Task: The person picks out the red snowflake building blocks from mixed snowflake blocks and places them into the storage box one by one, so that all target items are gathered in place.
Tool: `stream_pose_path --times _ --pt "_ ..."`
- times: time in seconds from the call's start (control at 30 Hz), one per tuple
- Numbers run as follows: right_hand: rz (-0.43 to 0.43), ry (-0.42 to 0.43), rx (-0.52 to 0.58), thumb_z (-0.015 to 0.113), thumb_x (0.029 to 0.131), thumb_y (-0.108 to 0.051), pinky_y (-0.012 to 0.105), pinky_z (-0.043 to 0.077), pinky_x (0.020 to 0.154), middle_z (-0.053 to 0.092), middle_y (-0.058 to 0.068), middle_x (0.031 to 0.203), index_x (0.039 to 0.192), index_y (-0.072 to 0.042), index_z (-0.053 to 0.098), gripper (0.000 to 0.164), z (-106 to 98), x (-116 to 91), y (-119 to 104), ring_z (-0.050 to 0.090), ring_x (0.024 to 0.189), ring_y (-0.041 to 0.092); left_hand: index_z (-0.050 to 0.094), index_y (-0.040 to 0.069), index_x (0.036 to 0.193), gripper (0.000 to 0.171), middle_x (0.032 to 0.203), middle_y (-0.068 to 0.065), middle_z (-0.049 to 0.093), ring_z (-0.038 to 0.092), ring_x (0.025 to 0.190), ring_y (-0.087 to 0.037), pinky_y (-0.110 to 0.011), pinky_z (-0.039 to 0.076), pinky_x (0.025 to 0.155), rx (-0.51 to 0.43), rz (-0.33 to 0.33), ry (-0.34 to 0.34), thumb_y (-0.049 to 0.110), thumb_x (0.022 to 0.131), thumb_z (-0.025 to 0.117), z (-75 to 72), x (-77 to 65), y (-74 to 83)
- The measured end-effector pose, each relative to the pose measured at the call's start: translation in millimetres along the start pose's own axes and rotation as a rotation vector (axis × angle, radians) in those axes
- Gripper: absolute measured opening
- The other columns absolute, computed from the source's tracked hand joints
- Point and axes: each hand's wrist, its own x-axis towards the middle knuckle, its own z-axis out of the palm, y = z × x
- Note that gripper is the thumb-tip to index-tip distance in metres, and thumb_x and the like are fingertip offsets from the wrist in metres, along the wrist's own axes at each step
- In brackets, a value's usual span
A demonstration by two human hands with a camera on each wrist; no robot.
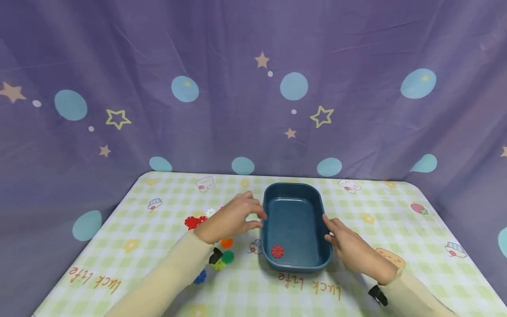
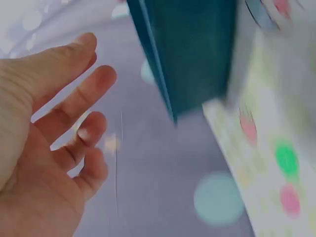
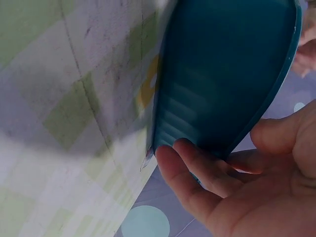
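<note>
A dark teal plastic tray (image 1: 293,267), oblong with rounded corners, stands on the table. Inside its near left part lies a red notched disc (image 1: 277,251). My right hand (image 1: 350,248) holds the tray's right side; in the right wrist view, fingertips (image 3: 170,160) touch the outer wall, with the thumb at the rim. Beside the left rim is my left hand (image 1: 233,215), its thumb and fingers spread apart. Nothing lies between those fingers in the left wrist view, where the tray (image 2: 192,54) appears off to the right.
Left of the tray, partly under my left arm, are several loose notched discs: red (image 1: 191,222), white (image 1: 210,212), orange (image 1: 227,243), green (image 1: 227,256) and blue (image 1: 200,277). A checked cloth (image 1: 146,246) covers the table. Behind it hangs a purple curtain (image 1: 222,110).
</note>
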Motion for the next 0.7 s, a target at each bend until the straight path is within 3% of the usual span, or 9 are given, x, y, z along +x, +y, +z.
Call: stream_pose_path --times 0.1,0.17,0.3,0.43,0.57,0.7 --pt "-0.007 0.012 0.0 0.049 0.087 -0.009 0.033 0.042 0.075 0.047 0.005 0.112 0.13 0.002 0.031 0.048 -0.5 0.2 -0.4 0.05 0.09 0.01 0.065 0.024 0.085 0.016 0.083 0.018 0.055 0.038 0.076 -0.004 -0.019 0.037 0.068 0.0 -0.082 -0.012 0.027 0.07 0.07 -16.6 -28.7 -14.6" --pt "-0.021 0.012 0.002 0.049 0.087 -0.009 0.033 0.042 0.076 0.047 0.005 0.113 0.13 0.001 0.032 0.048 0.3 1.1 -1.1 0.05 0.091 0.011 0.064 0.026 0.086 0.017 0.082 0.02 0.053 0.039 0.077 -0.003 -0.018 0.039 0.068 -0.008 -0.173 -0.038 0.026 0.07 0.071 -21.5 -51.3 -25.7" --pt "-0.042 0.008 0.009 0.048 0.088 -0.009 0.033 0.041 0.077 0.046 0.006 0.116 0.131 0.0 0.031 0.047 3.2 3.1 -1.5 0.049 0.097 0.012 0.065 0.023 0.086 0.018 0.081 0.016 0.053 0.044 0.078 -0.008 -0.023 0.042 0.068 -0.057 -0.364 -0.085 0.021 0.069 0.072 -16.6 -94.9 -50.3" --pt "-0.038 0.003 0.005 0.046 0.089 -0.01 0.031 0.042 0.075 0.045 0.004 0.116 0.132 0.0 0.03 0.047 4.1 3.1 -1.5 0.048 0.092 0.008 0.064 0.017 0.088 0.021 0.079 0.007 0.054 0.045 0.076 -0.016 -0.028 0.041 0.065 -0.114 -0.531 -0.109 0.016 0.068 0.072 -6.7 -130.5 -74.0" --pt "-0.049 0.013 0.0 0.046 0.089 -0.01 0.03 0.042 0.073 0.045 0.003 0.114 0.132 0.0 0.03 0.046 3.9 2.4 -1.9 0.047 0.086 0.005 0.063 0.015 0.092 0.024 0.078 0.005 0.053 0.046 0.074 -0.016 -0.028 0.04 0.06 -0.133 -0.604 -0.104 0.014 0.069 0.072 -1.5 -150.5 -91.2" --pt "-0.065 0.026 0.003 0.046 0.089 -0.009 0.03 0.042 0.073 0.045 0.005 0.112 0.131 0.001 0.031 0.046 5.1 2.9 -2.9 0.047 0.087 0.006 0.061 0.012 0.098 0.028 0.079 0.003 0.054 0.047 0.071 -0.016 -0.028 0.04 0.059 -0.141 -0.627 -0.077 0.015 0.072 0.069 2.3 -152.9 -100.7"
